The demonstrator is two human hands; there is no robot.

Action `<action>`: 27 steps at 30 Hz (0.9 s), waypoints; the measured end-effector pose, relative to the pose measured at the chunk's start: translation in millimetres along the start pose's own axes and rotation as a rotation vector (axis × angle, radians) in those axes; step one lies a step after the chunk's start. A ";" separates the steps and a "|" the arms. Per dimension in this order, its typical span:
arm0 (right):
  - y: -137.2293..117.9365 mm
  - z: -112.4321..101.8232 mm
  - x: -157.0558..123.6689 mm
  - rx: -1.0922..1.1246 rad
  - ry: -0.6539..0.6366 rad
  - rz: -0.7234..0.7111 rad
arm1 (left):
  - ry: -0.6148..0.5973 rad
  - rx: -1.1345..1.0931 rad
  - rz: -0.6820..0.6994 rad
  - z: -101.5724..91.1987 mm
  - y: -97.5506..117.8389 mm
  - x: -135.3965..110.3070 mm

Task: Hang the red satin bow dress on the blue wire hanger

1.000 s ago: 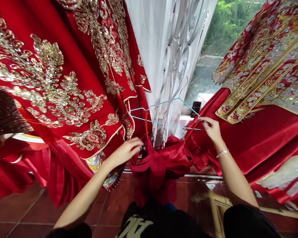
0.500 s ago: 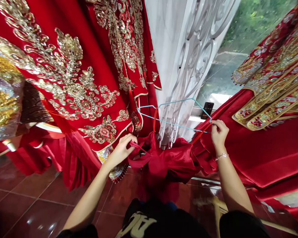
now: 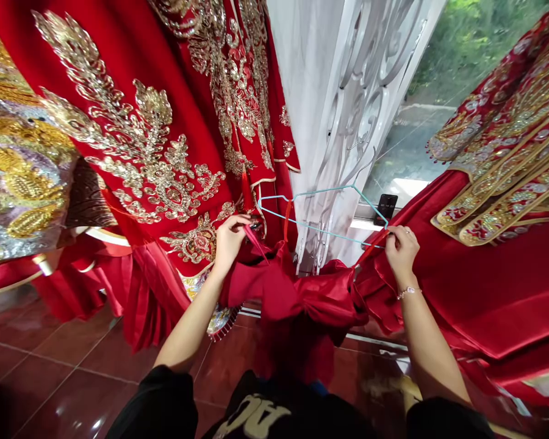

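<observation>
Large red gowns with gold sequin embroidery hung at 11 o'clock, and a second gown with red satin skirts filled 2 to 3 o'clock. Between them, at 12 to 1 o'clock, stood a sheer white curtain and a white scrolled window grille, with a small black device on the sill. Glossy red floor tiles spread at 7 o'clock.

The left hand had just risen from the bunched red satin garment and now pinched a narrow red strap. The right hand, well apart from it, stayed closed on a second red strap at the right end of a light blue wire hanger, which hung at 12 o'clock above the garment. A slim bracelet circled the right wrist.
</observation>
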State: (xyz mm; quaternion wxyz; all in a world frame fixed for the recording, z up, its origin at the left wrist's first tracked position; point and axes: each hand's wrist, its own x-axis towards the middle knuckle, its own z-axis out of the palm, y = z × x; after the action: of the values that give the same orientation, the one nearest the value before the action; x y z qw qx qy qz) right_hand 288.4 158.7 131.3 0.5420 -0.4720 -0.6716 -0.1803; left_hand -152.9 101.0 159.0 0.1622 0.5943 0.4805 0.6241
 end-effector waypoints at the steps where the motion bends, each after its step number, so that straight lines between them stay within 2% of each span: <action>1: -0.6 -0.1 -0.2 0.003 0.001 0.002 | 0.021 -0.052 0.004 1.4 -2.5 6.9; 6: -9.0 2.7 -3.1 0.040 0.027 0.033 | 0.061 -0.115 0.034 8.3 -8.6 34.7; 10: -21.7 9.8 -8.0 0.114 0.052 0.117 | 0.045 -0.132 0.056 18.1 -7.1 60.8; 13: -26.1 12.8 -9.2 0.146 0.090 0.140 | 0.088 -0.169 0.082 25.4 -6.5 78.9; 16: -21.6 10.8 -5.6 0.140 0.110 0.115 | 0.109 -0.161 0.125 27.5 -5.2 87.3; 18: -16.4 8.2 -2.0 0.130 0.111 0.098 | 0.081 -0.156 0.156 27.9 -0.9 88.0; 20: -12.5 6.8 0.8 0.137 0.102 0.089 | -0.001 -0.155 0.187 30.5 8.3 87.7; 22: -11.3 7.8 1.8 0.156 0.100 0.087 | -0.150 -0.132 0.242 37.4 22.4 89.0; 24: -12.4 10.6 1.3 0.171 0.110 0.095 | -0.358 -0.026 0.333 48.0 38.7 93.2; 27: -14.0 15.0 -0.3 0.171 0.114 0.122 | -0.667 0.290 0.467 64.0 58.5 101.8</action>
State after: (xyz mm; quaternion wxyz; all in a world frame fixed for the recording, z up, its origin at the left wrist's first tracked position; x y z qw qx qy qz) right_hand 268.4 163.0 129.6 0.6275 -0.4532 -0.6226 -0.1153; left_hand -98.5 177.4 254.3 0.0779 0.8728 0.3372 0.3441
